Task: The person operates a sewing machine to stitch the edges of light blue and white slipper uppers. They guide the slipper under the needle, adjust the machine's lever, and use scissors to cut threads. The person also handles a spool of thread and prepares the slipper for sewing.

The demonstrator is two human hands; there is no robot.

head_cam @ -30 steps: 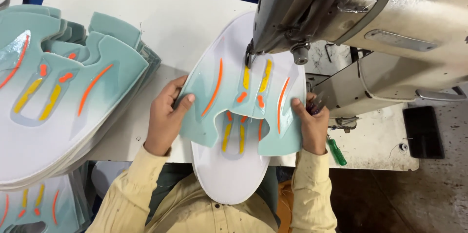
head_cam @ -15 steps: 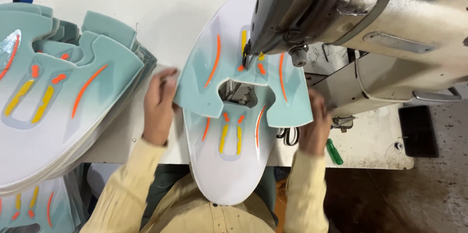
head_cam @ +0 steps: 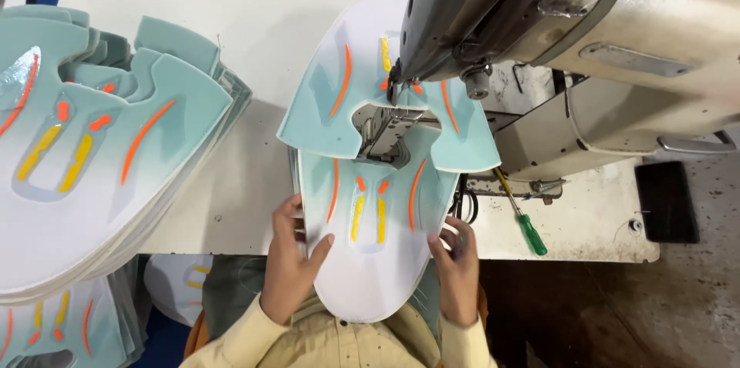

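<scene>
Head view shows two teal and white shoe pieces [head_cam: 370, 214] under the sewing machine [head_cam: 539, 36]. The left hand [head_cam: 289, 260] lies spread flat on the lower piece's edge, and the right hand [head_cam: 456, 264] presses its other edge with open fingers. Even pressure from both sides seems best, fingers well away from the needle. The white table [head_cam: 231, 44] also holds a stack of pieces [head_cam: 92, 160] and a green screwdriver [head_cam: 524, 218].
</scene>
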